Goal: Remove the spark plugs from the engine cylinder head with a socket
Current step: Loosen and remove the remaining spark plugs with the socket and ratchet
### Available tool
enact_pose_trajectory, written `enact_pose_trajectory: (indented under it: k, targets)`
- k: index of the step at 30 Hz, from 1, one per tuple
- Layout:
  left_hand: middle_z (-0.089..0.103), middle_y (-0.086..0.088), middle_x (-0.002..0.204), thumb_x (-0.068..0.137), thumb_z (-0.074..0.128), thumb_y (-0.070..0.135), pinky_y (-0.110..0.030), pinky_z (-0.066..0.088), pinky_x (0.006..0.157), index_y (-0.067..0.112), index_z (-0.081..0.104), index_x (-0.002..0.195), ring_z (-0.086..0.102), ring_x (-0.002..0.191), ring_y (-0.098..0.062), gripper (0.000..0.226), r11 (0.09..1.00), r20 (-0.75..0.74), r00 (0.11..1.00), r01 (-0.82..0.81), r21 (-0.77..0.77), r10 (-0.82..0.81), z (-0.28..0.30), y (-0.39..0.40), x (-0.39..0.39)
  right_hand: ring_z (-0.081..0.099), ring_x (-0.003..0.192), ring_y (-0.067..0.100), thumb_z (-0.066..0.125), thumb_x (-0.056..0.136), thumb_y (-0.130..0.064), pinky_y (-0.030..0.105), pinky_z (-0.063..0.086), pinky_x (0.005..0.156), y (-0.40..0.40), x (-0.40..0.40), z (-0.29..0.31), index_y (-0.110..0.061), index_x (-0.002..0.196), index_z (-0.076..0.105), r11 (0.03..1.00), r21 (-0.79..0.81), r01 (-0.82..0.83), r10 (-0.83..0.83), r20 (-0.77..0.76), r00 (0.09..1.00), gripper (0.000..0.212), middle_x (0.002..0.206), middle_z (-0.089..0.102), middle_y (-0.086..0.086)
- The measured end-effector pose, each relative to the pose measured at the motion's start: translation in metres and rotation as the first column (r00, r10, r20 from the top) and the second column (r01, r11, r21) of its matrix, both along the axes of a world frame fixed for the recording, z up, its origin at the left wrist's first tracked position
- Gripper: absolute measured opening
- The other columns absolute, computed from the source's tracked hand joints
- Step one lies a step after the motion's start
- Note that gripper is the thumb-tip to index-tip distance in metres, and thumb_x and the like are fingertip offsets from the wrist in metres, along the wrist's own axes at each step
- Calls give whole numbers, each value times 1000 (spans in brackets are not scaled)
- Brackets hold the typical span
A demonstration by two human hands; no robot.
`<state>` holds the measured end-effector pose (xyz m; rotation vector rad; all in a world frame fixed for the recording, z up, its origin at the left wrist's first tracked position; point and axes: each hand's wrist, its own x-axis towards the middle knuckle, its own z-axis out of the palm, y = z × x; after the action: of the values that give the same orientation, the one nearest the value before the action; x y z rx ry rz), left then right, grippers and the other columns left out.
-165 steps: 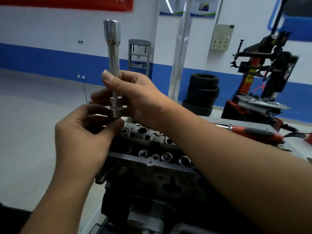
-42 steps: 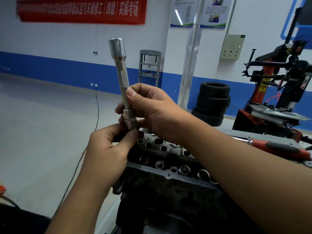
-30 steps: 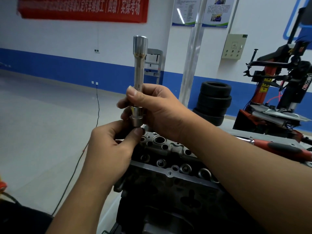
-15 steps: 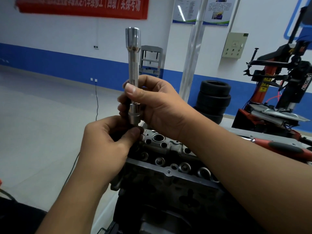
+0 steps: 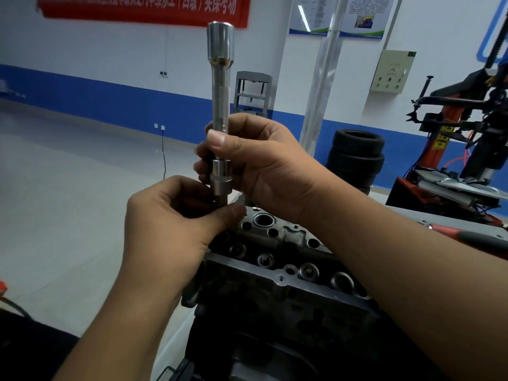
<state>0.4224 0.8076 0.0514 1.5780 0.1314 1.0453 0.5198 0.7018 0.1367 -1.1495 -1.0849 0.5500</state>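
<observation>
right hand grips upright socket extension | left hand pinches its dark lower end above cylinder head far-left corner | red-handled tool right | red banner writing blurred

- The socket: a long, polished steel tube with a wider cup at its top end, standing nearly upright, its stepped collar low down; both hands hold it at its lower part.
- The cylinder head: dark grey cast metal with round bores and valve seats, lying at five o'clock from the socket's lower end.
</observation>
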Motion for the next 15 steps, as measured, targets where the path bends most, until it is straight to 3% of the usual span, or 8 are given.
enact_pose_trajectory:
  k: [3,5,7,9,12,15]
  targets:
    - [80,13,84,79,82,27,-12,57,66,32,78,88,77,80,-4,11,994,-37,993,113,9,-113,2,2,-3,74,80,26,66,93,-2,39,60,76,0,1,1,-8,97,66,1000,-8,29,-29,24,999,7,85,73,9]
    - [81,13,90,92,74,10,-12,58,70,33,79,93,78,87,-4,24,980,-80,978,195,34,-192,1,3,-4,73,80,24,68,93,-6,39,59,72,-1,3,1,-11,94,67,997,-27,66,-64,46,997,5,85,74,7]
    - [81,12,85,88,79,4,-11,57,68,30,78,90,78,81,-5,26,991,-78,989,130,39,-126,0,3,-2,72,80,23,71,92,-10,38,59,69,-2,4,1,-14,93,69,995,-52,80,-76,67,995,5,88,75,7]
    - [79,11,78,71,91,17,-10,55,62,27,76,83,77,72,-5,22,999,-27,998,50,9,-50,-1,1,-1,72,79,22,72,90,-9,37,59,70,-2,4,0,-15,94,70,995,-73,72,-66,86,994,7,90,75,6]
    - [78,13,78,55,86,40,-12,55,57,28,75,82,75,71,-4,31,1000,-36,999,9,16,-8,-2,1,-2,71,80,22,74,90,-9,37,59,72,-2,3,-1,-13,92,69,992,-94,79,-66,135,989,7,91,74,8]
    - [80,16,87,83,80,29,-25,56,73,37,81,88,77,82,-4,9,992,-77,991,117,56,-113,0,3,-5,69,82,20,73,92,-11,36,58,73,-1,2,-1,-13,88,70,987,-116,112,-89,188,978,6,90,73,8]
